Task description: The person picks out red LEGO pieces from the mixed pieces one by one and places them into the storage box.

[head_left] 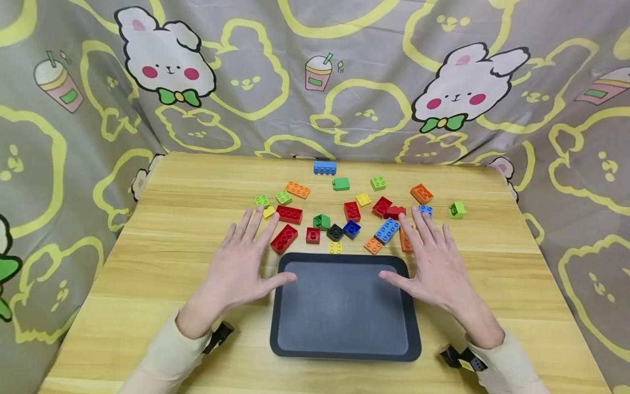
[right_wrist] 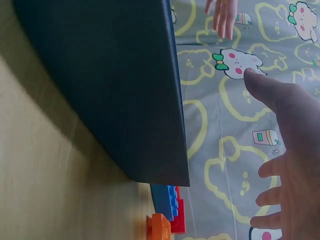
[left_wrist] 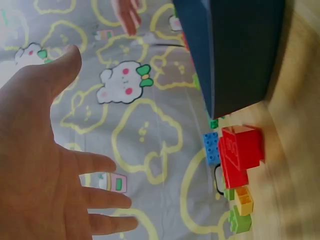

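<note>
Spreading left hand [head_left: 241, 269] and right hand [head_left: 434, 262] beside tray [head_left: 344, 312], gripping nothing; judging tray light, stiff, possibly slippery; advising taking hold at opposite short rims [head_left: 276, 320].

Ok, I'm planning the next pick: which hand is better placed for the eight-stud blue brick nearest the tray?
Probably the right hand: it is empty and appears close beside the blue brick. The left hand, also empty, is farther off, at the left side of the tray.
</note>
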{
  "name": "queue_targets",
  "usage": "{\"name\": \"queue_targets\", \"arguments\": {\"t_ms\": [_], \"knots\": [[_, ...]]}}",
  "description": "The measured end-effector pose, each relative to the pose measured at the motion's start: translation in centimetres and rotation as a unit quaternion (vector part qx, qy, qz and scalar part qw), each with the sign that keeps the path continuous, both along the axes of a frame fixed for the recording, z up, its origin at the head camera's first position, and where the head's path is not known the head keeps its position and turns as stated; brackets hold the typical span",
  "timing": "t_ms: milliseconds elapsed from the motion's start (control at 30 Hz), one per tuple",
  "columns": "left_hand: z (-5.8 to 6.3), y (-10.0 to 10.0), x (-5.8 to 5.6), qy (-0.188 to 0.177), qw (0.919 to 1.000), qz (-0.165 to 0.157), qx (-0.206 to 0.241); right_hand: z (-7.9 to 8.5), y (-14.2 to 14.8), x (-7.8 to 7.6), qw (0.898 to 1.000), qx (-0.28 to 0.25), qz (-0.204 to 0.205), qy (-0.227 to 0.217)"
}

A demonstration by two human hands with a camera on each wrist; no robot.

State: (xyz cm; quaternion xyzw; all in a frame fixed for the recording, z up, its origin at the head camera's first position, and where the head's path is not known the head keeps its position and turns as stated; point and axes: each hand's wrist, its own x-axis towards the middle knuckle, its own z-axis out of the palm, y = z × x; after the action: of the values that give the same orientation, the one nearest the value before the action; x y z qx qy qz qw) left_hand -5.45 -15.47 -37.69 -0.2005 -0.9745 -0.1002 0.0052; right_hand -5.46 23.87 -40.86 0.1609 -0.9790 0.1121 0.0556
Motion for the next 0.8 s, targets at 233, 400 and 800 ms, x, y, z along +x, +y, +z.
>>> {"name": "queue_targets", "arguments": {"t_ms": [233,400,800], "knots": [[0.5,-0.5,0.0,-0.022,0.9985,0.018,0.047,0.5,0.5,-0.3,1.000,-0.013,0.000,-0.006],[0.0,-1.2,0.0,-0.048,0.9921,0.030,0.112,0.7,0.9,-0.8,1.000,-0.027,0.003,-0.012],[-2.6,-2.1,-0.7,-0.166,0.9141,0.084,0.360,0.8,2.1,-2.5,0.995,-0.098,0.005,-0.022]]}}
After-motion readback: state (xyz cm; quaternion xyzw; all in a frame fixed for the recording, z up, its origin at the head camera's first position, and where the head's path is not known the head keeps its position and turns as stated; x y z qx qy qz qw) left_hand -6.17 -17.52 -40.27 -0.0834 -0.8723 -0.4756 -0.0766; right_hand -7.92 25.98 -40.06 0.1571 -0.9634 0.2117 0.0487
